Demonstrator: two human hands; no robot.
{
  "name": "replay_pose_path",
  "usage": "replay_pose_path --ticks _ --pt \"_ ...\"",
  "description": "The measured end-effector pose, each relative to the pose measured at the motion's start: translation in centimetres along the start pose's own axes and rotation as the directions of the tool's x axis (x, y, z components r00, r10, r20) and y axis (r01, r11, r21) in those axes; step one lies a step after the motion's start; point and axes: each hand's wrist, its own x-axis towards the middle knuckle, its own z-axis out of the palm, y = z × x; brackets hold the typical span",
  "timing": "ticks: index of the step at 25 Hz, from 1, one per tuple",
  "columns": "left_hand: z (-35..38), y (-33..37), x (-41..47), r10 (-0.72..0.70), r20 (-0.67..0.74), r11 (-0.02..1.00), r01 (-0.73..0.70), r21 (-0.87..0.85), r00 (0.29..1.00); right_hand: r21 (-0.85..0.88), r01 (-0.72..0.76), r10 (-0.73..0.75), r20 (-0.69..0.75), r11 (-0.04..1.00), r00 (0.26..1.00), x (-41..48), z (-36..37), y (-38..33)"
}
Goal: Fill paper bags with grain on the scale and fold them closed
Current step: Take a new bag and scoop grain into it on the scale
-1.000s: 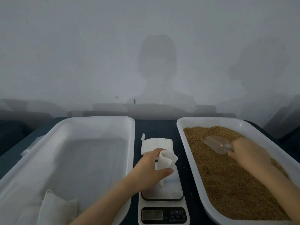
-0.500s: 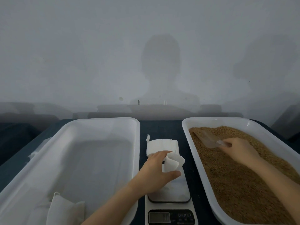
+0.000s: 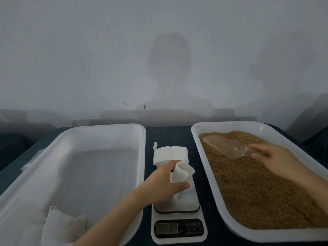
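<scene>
White paper bag (image 3: 182,172) sits open-mouthed over the scale (image 3: 190,203) platform, with the left hand (image 3: 166,183) wrapped around it, thumb and fingers clamped on its sides. Right hand (image 3: 276,160) grips the handle of a clear scoop (image 3: 225,146), whose bowl lies on the brown grain (image 3: 257,192) in the right tray (image 3: 230,123).

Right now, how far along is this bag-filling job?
Early, it seems. Done: filled-looking bags lie in the left tray. In hand: the left hand holds an open bag over the scale; the right hand grips the scoop in the grain. Left: filling, folding, and the stack of empty bags.
</scene>
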Motion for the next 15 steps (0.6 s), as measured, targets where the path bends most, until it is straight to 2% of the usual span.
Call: replay_pose_path --ticks 7,11,15 --pt "0.1 -0.2 0.1 0.007 -0.009 1.000 -0.007 0.004 1.000 0.028 0.173 -0.174 0.069 0.985 0.982 -2.1 -1.1 -1.6" --pt "0.2 -0.3 0.0 0.012 -0.022 1.000 -0.011 0.017 1.000 -0.010 0.305 -0.303 0.085 0.952 0.949 -2.3 -1.6 -3.8" --pt "0.2 -0.3 0.1 0.018 -0.028 0.999 -0.017 0.034 0.999 -0.043 0.369 -0.366 0.076 0.928 0.928 -2.0 -2.1 -5.2"
